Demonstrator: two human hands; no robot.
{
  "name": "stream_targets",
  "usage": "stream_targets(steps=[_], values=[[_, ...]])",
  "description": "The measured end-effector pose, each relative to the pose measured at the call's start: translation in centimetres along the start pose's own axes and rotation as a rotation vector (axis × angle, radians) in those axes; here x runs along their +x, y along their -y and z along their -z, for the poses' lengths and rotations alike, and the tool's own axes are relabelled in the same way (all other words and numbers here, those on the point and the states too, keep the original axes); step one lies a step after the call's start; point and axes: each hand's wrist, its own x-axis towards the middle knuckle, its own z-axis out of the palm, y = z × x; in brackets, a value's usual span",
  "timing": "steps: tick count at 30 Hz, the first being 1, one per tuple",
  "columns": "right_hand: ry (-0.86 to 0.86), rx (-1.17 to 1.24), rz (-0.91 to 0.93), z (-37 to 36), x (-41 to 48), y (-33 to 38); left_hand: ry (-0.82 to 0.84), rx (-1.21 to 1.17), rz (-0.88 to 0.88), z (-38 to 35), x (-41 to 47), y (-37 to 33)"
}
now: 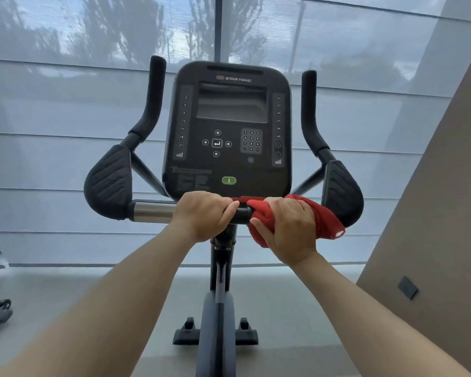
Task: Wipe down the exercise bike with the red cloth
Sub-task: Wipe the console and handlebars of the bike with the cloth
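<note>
Your forearms (120, 308) reach up to the handlebar (152, 212) of the exercise bike (229, 164). Your right hand (288, 229) curls its fingers (282, 205) round the red cloth (324, 216), bunched over the bar right of centre. Your left hand (201, 213) grips bare bar just beside it. The bar runs left to right, so the next stroke likely slides outward toward the right elbow pad (343, 191), touching the cloth's far end.

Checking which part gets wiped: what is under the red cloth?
The handlebar, right of centre; the right hand grips the red cloth round it. That stretch of bar is covered and cannot be seen.
</note>
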Motion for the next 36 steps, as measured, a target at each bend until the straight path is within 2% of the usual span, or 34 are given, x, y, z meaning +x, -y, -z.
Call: stream_targets(steps=[2,4,9,14,17,20,22,25,30,36], values=[[0.003,0.016,0.078,0.2,0.0,-0.6,-0.011,0.004,0.007,-0.2,0.0,-0.1],[0.015,0.030,0.063,0.5,-0.1,-1.1,-0.022,0.009,0.012,-0.2,0.1,-0.1],[0.101,-0.062,-0.221,0.7,-1.3,0.0,-0.034,0.010,0.011,0.0,0.1,-0.1],[0.031,-0.047,-0.412,0.1,-1.0,1.6,-0.039,0.007,-0.004,0.1,0.0,-0.2],[-0.003,0.048,-0.376,-0.4,-0.3,3.5,-0.010,-0.013,-0.023,0.0,0.2,0.0],[-0.010,0.048,-0.274,-0.3,-0.3,3.1,0.106,-0.124,-0.052,0.0,0.7,0.4],[-0.058,0.026,-0.340,0.3,-0.3,1.6,0.171,-0.192,-0.094,0.5,0.4,1.4],[-0.082,-0.022,-0.484,0.2,0.6,2.4,0.172,-0.189,-0.114,1.3,-0.5,4.8],[-0.006,-0.089,-0.302,-1.2,1.4,5.3,0.323,-0.220,-0.022,1.5,-0.2,6.3],[-0.165,-0.103,-0.345,-2.3,1.8,6.7,0.271,-0.237,-0.041,0.9,-0.2,6.3]])
